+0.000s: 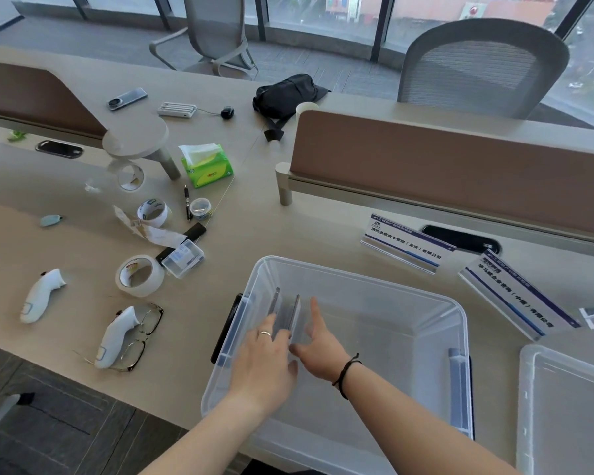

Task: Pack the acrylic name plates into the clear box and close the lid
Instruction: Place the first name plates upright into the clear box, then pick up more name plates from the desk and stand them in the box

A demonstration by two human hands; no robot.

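Observation:
The clear box [436, 299] stands open on the desk in front of me. Inside, against its left wall, acrylic name plates [290, 315] stand on edge. Both my hands are inside the box. My left hand [264, 361] presses on the near side of the plates, and my right hand [319, 347] lies flat against their right side, fingers straight. Two more name plates lie on the desk beyond the box: one [407, 245] at the back, one [515, 296] to the right. The box lid [563, 402] lies at the right edge, partly cut off.
Left of the box lie tape rolls [139, 275], a small clear case [183, 257], glasses [141, 334], two white controllers [42, 294], a pen and a green tissue pack [208, 166]. A brown divider panel [443, 166] runs behind the box. Chairs stand beyond the desk.

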